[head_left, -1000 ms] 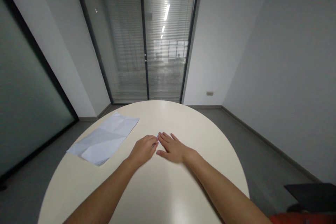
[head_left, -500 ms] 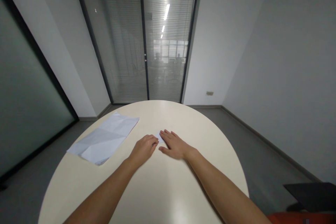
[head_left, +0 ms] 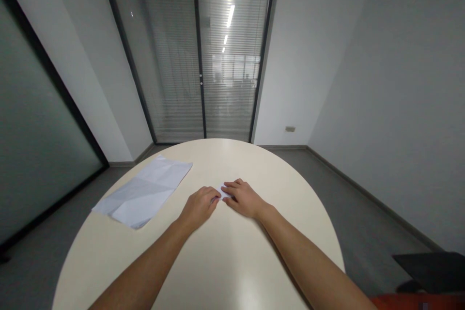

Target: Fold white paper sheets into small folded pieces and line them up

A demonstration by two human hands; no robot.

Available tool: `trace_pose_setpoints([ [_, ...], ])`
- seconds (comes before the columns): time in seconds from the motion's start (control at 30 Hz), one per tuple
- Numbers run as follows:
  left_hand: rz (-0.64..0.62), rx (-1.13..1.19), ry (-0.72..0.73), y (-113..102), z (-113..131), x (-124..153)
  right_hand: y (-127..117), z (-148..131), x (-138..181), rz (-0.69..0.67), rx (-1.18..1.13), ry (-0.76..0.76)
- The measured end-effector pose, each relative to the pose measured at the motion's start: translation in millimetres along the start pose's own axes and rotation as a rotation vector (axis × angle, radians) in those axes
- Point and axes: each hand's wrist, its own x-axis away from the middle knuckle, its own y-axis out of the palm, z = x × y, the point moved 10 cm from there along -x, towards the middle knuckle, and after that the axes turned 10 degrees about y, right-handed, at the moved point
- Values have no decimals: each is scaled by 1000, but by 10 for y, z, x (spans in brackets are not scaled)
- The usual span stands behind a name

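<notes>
A small piece of white paper (head_left: 224, 193) lies on the round table, between my two hands and partly covered by them. Its left edge is pinched in the closed fingers of my left hand (head_left: 200, 206). My right hand (head_left: 244, 198) rests over the right part of the paper, palm down, fingers stretched out and a little apart, with the fingertips touching it. How the paper is folded under the fingers cannot be made out.
Creased larger sheets of white paper (head_left: 148, 191) lie on the left of the cream round table (head_left: 218, 261). A black chair part (head_left: 432, 271) with something red stands at the lower right. Beyond the table is a glass door (head_left: 232, 97) with blinds.
My right hand's fingers have shifted slightly and bent a little more, with the thumb nearer the paper. My left hand keeps its pinch, moved only slightly right.
</notes>
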Motion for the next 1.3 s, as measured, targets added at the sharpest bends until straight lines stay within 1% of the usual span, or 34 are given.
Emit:
trace_pose_setpoints([
  [0.13,53,-64,-53,-70,-61,22,-15,-3,3,-6,14,6],
  [0.23,75,-100,-78,-101,-108,32,-21,60,-3,6,22,52],
  [0.4,115,-65,-125,-116,-196,50,-14,116,-8,12,0,93],
  [0.53,181,-5,-146,-158,-232,55,-59,136,2,40,-112,107],
  [0.73,283,114,-228,-208,-328,76,-111,243,4,95,-312,193],
  [0.87,332,165,-273,-235,-383,98,-119,257,-24,131,-414,199],
  [1.0,338,175,-247,-248,-373,95,-111,265,-46,147,-520,201],
  [1.13,328,171,-173,-251,-304,73,-90,298,-53,151,-569,212],
  [1.3,244,176,-45,-182,-131,17,-79,330,-55,166,-563,171],
])
